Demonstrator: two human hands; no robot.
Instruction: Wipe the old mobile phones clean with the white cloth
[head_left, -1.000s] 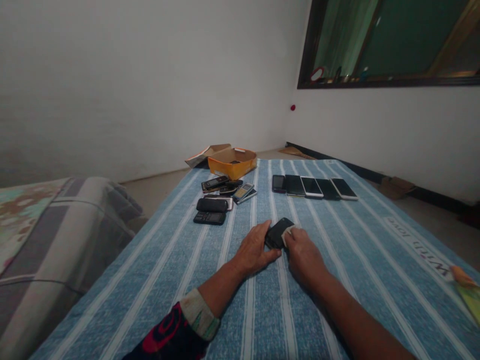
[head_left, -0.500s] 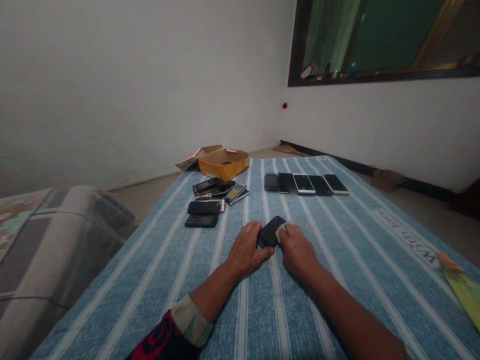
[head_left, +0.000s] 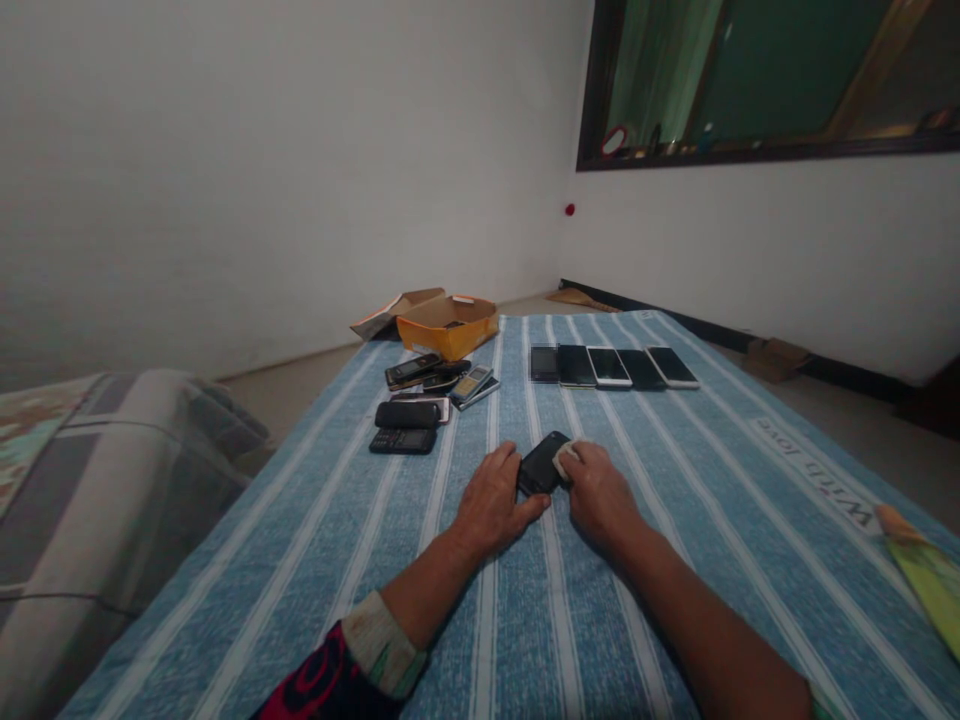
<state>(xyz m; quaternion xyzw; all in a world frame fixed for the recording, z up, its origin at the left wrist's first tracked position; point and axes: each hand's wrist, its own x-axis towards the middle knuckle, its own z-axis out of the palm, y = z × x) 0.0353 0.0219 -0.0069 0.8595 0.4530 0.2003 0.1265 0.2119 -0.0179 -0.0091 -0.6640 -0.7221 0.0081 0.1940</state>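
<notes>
A black phone lies on the blue striped sheet in front of me. My left hand grips its near left edge with thumb and fingers curled. My right hand presses a small white cloth against the phone's right side, fingers closed on the cloth. Beyond, a row of several smartphones lies side by side, screens up. To the left is a loose pile of old keypad phones.
An open orange cardboard box sits at the far edge of the sheet, near the white wall. A folded grey blanket lies at the left. A yellow-green object rests at the sheet's right edge. A dark-framed window is up right.
The view shifted slightly between the earliest frame and now. My right hand with the cloth has slid a little along the phone's right side; my left hand keeps its hold.
</notes>
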